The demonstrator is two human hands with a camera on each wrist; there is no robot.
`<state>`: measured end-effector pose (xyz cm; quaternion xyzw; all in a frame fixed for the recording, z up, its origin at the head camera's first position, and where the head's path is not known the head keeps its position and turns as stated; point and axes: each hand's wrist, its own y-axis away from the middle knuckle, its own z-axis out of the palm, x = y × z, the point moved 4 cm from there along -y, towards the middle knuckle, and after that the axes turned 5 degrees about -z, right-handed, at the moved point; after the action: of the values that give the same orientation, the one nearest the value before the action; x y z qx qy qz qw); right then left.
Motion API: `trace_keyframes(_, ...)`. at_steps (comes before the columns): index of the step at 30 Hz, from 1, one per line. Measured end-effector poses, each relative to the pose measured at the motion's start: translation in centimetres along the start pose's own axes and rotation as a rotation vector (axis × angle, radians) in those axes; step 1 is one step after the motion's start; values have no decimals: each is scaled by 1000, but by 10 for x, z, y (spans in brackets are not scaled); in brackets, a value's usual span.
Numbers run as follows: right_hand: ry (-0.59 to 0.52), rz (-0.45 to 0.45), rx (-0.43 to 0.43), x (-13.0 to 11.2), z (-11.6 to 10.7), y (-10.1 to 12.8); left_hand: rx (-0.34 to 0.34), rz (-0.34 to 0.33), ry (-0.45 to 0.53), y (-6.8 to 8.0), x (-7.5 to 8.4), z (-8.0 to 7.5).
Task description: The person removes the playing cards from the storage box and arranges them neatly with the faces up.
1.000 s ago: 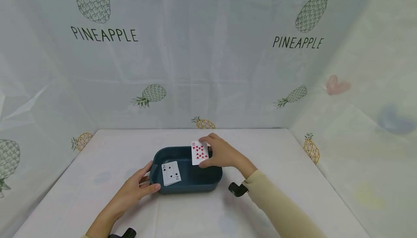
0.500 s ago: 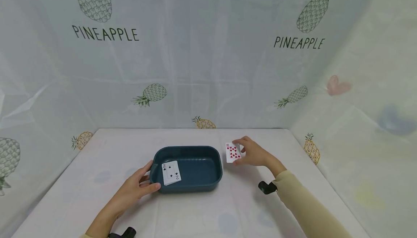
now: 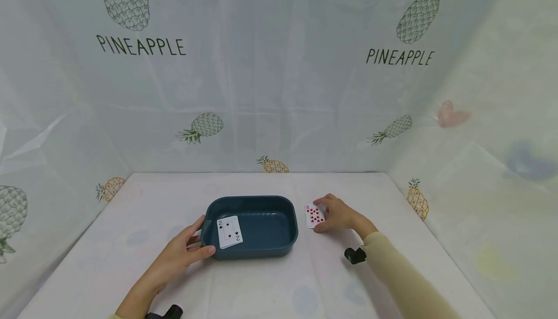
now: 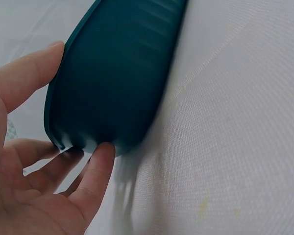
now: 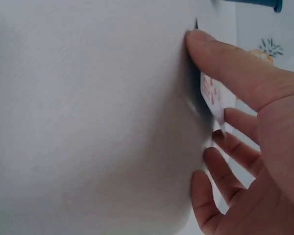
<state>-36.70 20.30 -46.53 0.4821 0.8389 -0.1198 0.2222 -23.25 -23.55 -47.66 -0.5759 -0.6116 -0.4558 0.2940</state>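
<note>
1. Your left hand [image 3: 183, 252] rests on the white cloth-covered table [image 3: 261, 290], left of centre. Its thumb and fingers are spread and nearly straight, bracketing the left end of the dark teal oval plastic tub [image 3: 266, 227]. In the left wrist view, the thumb lies against the tub's rim [image 4: 63, 63] and one fingertip [image 4: 103, 152] touches the base of the wall. The hand braces the tub; it does not curl round it.
2. The tub stands at the middle of the table, closer to the near edge than the far edge.
3. A white two-of-spades playing card [image 3: 228, 231] leans face up inside the tub at its left end, its lower edge near the front rim.
4. A white ten-of-hearts playing card [image 3: 315, 215] lies just beside the tub's right end, apart from it, low against the table.
5. Your right hand [image 3: 340, 214] pinches this card between thumb [image 5: 225, 58] and fingers. The right wrist view shows the card's edge [image 5: 213, 95] at the cloth.
</note>
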Motion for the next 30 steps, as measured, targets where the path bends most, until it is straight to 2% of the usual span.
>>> trace_keyframes(3, 12, 12, -10, 4, 3, -1, -4, 3, 3, 0, 1, 0)
trace_keyframes(12, -59, 67, -52, 9, 6, -2, -10, -13, 15, 0, -1, 0)
trace_keyframes(25, -59, 80, -43, 9, 9, -4, -22, -3, 37, 0, -2, 0)
trace_keyframes(30, -72, 98, -47, 8, 9, -3, -14, -23, 49, 0, -3, -1)
